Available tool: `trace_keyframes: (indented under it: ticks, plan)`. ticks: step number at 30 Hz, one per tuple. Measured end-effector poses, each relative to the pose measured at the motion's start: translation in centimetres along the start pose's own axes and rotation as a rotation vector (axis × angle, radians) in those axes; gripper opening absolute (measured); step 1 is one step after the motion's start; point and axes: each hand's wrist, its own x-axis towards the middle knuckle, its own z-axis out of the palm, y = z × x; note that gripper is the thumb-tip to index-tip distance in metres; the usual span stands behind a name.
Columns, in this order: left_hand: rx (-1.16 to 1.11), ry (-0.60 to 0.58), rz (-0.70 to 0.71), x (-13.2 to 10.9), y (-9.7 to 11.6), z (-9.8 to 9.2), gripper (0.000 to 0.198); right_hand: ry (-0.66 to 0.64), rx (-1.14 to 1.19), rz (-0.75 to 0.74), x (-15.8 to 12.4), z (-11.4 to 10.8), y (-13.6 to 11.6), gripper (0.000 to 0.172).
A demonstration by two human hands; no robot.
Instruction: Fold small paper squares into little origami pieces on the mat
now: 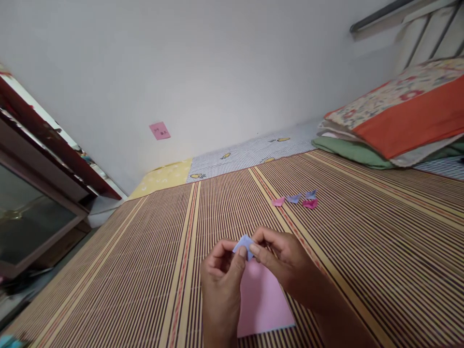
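Note:
My left hand (222, 270) and my right hand (281, 261) meet above a striped bamboo mat (145, 270). Both pinch a small folded piece of light blue paper (244, 244) between thumb and fingers. Under my hands a pink sheet of paper (263, 302) lies flat on the mat. Farther away on the mat sit several small folded paper pieces (295, 199), pink, purple and magenta, in a loose row.
Stacked pillows and folded bedding (395, 121) lie at the far right. A white wall (203, 67) with a pink sticky note (159, 130) runs behind the bed. A dark red cabinet with glass (32, 203) stands at the left beyond the mat's edge.

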Motion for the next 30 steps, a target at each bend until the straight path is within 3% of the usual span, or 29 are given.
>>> trace_keyframes:
  ticks: [6, 13, 18, 22, 27, 30]
  plan:
    - [0.139, -0.027, 0.041, -0.2, 0.4, 0.1, 0.021, 0.079, -0.032, -0.029, 0.1, 0.5, 0.0, 0.022]
    - [0.048, -0.078, 0.020, -0.1, 0.2, -0.3, 0.016, 0.058, 0.044, 0.010, 0.1, 0.2, 0.2, 0.022]
    - [-0.242, -0.186, -0.131, 0.4, 0.3, -0.3, 0.017, -0.023, 0.318, 0.034, 0.1, -0.7, 1.0, 0.028]
    - [-0.534, -0.251, -0.319, 0.3, 0.3, 0.4, 0.017, -0.078, 0.465, 0.050, 0.2, -1.0, 1.8, 0.022]
    - [-0.671, -0.370, -0.417, 0.3, -0.7, 1.5, 0.018, -0.084, 0.403, 0.035, 0.2, -0.9, 1.9, 0.012]
    - [-0.598, -0.402, -0.427, 0.4, -1.1, 1.7, 0.026, -0.076, 0.444, 0.040, 0.1, -1.1, 1.8, 0.014]
